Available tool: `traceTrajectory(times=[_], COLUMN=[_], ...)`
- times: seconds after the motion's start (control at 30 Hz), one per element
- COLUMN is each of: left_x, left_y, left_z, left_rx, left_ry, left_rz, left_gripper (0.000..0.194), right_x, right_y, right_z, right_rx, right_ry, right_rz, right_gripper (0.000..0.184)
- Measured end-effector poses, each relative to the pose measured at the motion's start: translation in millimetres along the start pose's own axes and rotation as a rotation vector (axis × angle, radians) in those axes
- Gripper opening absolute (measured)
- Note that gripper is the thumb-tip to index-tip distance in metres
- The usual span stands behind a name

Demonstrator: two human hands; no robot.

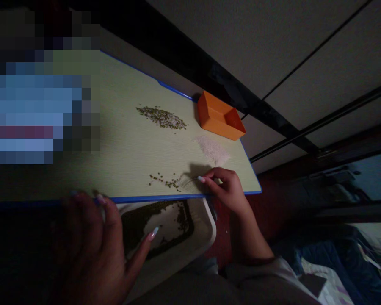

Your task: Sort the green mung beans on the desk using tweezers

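At the table's near edge, my right hand (227, 188) is closed, thumb and forefinger pinched together just above the tabletop. A faint, see-through curved shape (188, 182) shows beside its fingertips; I cannot make out what it is. Small dark green beans or seeds (169, 183) lie scattered left of that hand. My left hand (98, 237) is open, fingers and thumb apart, at the blue table edge. Partly behind it, below the edge, a white tub (211, 228) holds more dark green beans or seeds. Beyond my right hand lies a pile of pale grains (212, 150).
The pale table (120, 144) has a blue rim. A mixed heap of green and pale grains (161, 117) lies farther back. An orange open box (220, 120) stands at the far right corner, near dark-framed panels (305, 63). A blurred-out patch covers the upper left.
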State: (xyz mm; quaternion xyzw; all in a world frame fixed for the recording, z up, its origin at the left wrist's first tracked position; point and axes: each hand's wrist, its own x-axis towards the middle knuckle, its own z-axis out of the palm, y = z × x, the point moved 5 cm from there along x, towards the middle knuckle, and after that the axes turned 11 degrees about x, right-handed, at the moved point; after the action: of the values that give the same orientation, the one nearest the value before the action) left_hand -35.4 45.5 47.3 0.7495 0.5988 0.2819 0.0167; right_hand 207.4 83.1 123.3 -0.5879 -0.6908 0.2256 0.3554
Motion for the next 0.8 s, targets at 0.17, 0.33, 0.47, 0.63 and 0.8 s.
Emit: traceTrajectory(times=[0.17, 0.33, 0.47, 0.63, 0.8], left_x=[0.6, 0.6, 1.2, 0.4, -0.4], left_y=[0.9, 1.0, 1.2, 0.8, 0.8], left_z=[0.3, 0.9, 0.2, -1.7, -0.6], left_rx=[0.003, -0.006, -0.016, -0.009, 0.002], left_ry=[0.009, 0.01, 0.009, 0.01, 0.018], left_rz=[-0.002, -0.009, -0.012, -0.006, -0.001], left_gripper=[0.088, 0.089, 0.088, 0.088, 0.088], right_x=[0.9, -1.1, -1.4, -0.1, -0.8], right_y=[0.9, 0.1, -3.5, -4.1, -0.6], right_z=[-0.3, -1.5, 0.5, 3.2, 1.7], right_rx=[0.004, 0.0, -0.002, -0.002, -0.014], right_ry=[0.014, 0.016, -0.018, -0.02, 0.008], right_rz=[-0.019, -0.024, -0.047, -0.037, -0.024], right_gripper=[0.02, 0.021, 0.021, 0.021, 0.021])
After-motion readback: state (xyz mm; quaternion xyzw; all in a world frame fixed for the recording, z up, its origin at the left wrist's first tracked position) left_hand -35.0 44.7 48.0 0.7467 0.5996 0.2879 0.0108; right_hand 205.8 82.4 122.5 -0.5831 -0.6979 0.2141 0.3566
